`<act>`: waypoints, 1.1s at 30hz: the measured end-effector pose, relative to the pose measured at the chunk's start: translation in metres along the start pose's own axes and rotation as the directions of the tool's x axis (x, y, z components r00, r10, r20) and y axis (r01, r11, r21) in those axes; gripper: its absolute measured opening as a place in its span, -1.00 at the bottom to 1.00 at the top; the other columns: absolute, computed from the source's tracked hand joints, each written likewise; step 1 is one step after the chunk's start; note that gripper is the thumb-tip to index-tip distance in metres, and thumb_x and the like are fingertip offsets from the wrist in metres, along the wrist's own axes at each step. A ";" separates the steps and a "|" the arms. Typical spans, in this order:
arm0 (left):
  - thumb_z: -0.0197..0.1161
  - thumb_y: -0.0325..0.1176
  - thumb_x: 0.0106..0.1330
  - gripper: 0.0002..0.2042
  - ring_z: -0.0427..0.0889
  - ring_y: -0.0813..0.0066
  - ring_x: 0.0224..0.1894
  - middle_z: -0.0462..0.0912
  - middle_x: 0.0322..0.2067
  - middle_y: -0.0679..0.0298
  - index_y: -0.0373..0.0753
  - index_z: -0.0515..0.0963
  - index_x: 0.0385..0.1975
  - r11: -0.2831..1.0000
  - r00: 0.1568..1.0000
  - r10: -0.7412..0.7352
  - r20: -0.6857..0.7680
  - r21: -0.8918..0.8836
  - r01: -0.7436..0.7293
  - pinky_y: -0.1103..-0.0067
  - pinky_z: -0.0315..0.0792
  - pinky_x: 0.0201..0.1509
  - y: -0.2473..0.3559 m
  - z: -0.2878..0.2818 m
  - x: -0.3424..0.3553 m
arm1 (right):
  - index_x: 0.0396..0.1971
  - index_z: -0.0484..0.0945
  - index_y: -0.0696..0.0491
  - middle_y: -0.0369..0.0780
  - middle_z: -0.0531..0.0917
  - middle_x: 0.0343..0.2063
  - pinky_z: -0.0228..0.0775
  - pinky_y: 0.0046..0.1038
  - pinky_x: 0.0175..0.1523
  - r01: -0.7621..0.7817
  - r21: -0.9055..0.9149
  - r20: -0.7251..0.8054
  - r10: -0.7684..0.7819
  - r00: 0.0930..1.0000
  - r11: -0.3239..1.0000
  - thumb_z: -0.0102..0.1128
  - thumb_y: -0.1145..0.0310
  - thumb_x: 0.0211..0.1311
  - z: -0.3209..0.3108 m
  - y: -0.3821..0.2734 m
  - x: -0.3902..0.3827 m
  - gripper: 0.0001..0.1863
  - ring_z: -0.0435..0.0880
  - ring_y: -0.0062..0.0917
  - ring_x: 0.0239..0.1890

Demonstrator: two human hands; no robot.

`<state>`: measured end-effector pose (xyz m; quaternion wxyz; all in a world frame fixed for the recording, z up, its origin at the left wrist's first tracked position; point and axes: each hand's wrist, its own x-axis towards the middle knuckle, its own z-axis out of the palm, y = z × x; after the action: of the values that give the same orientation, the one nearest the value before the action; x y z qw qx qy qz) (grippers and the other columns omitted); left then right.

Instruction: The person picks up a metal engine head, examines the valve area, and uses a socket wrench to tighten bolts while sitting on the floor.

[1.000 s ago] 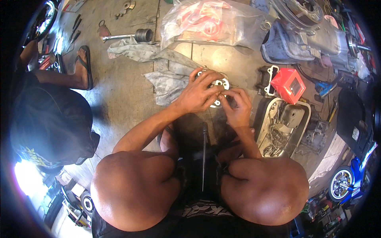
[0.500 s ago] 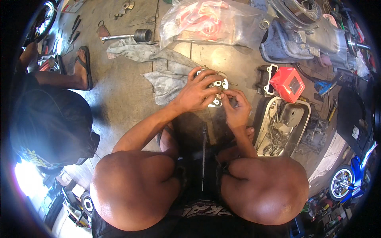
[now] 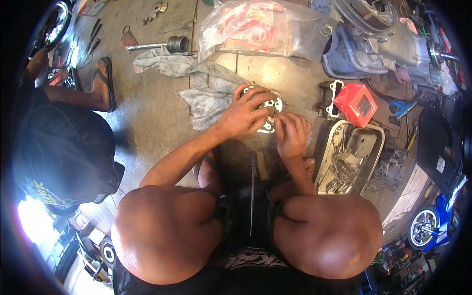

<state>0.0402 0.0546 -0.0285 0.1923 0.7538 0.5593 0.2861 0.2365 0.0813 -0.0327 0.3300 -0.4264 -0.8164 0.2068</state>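
A small metal engine part (image 3: 278,104), seemingly a cylinder head with a pale flat face and round holes, is on the floor ahead of my knees. My left hand (image 3: 244,114) grips it from the left, fingers curled over its top. At its near right edge, my right hand (image 3: 294,132) has thumb and fingers pinched together; whatever is between them is too small to make out. A thin rod sticks out on the part's far right side. Beside my left hand lies a crumpled grey rag (image 3: 209,93).
Right of my hands are a red box (image 3: 356,105), a white gasket (image 3: 334,98) and a metal tray (image 3: 379,147) of loose parts. A clear plastic bag (image 3: 305,37) and a socket wrench (image 3: 152,46) lie farther off. Another person (image 3: 66,152) crouches at left.
My right hand has turned slightly, its fingers closing in more over the part's edge. My left hand keeps its hold in the same place.
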 end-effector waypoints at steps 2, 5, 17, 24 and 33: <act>0.29 -0.37 0.16 -0.84 0.39 0.34 0.31 0.55 0.16 0.37 -0.05 0.65 -0.25 1.000 1.000 -0.016 -0.004 0.004 0.016 0.11 0.02 0.44 0.000 -0.002 -0.006 | -0.20 0.68 0.04 -0.27 0.69 -0.22 0.29 -0.31 0.02 -0.050 0.062 0.028 0.048 0.998 0.997 0.40 0.45 0.17 0.001 -0.005 0.002 -0.82 0.62 -0.36 -0.13; 0.29 -0.37 0.15 -0.77 0.39 0.21 0.33 0.54 0.18 0.31 -0.07 0.63 -0.18 1.000 1.000 -0.022 0.005 -0.010 0.022 0.09 -0.03 0.46 -0.002 -0.004 -0.013 | -0.25 0.70 0.05 -0.24 0.69 -0.24 0.34 -0.34 0.01 -0.209 0.165 0.069 0.200 0.977 0.964 0.43 0.45 0.14 0.004 -0.014 0.005 -0.83 0.63 -0.36 -0.16; 0.29 -0.38 0.19 -0.80 0.43 0.30 0.30 0.56 0.16 0.33 -0.04 0.65 -0.18 1.000 1.000 0.017 0.006 -0.012 -0.017 0.11 0.01 0.45 -0.002 0.003 0.002 | -0.24 0.67 0.13 -0.29 0.65 -0.36 0.48 -0.54 -0.16 -0.628 0.420 0.179 0.619 0.765 0.655 0.40 0.51 0.21 -0.019 -0.005 0.009 -0.86 0.59 -0.61 -0.36; 0.34 -0.20 0.24 -0.67 0.39 0.19 0.36 0.51 0.23 0.25 -0.07 0.64 0.00 0.995 0.994 -0.007 0.110 0.101 -0.005 0.07 -0.04 0.47 -0.001 -0.005 0.001 | -0.16 0.68 0.13 -0.30 0.65 -0.38 0.42 -0.58 -0.21 -0.755 0.253 0.037 0.774 0.632 0.604 0.33 0.51 0.28 -0.113 0.025 -0.082 -0.84 0.58 -0.64 -0.35; 0.30 0.01 0.26 -0.51 0.32 0.09 0.40 0.44 0.30 0.15 -0.12 0.57 0.11 0.975 0.973 0.014 0.229 0.214 -0.064 0.08 -0.09 0.48 0.006 -0.008 0.008 | -0.19 0.72 0.11 -0.12 0.72 -0.29 0.49 -0.29 -0.14 -0.700 -0.302 -0.086 0.713 0.696 0.647 0.35 0.45 0.21 -0.161 0.083 -0.157 -0.82 0.67 -0.25 -0.29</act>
<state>0.0413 0.0600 -0.0172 0.1644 0.8090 0.5471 0.1383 0.4635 0.0054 -0.0286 0.1351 -0.7526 -0.6138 0.1961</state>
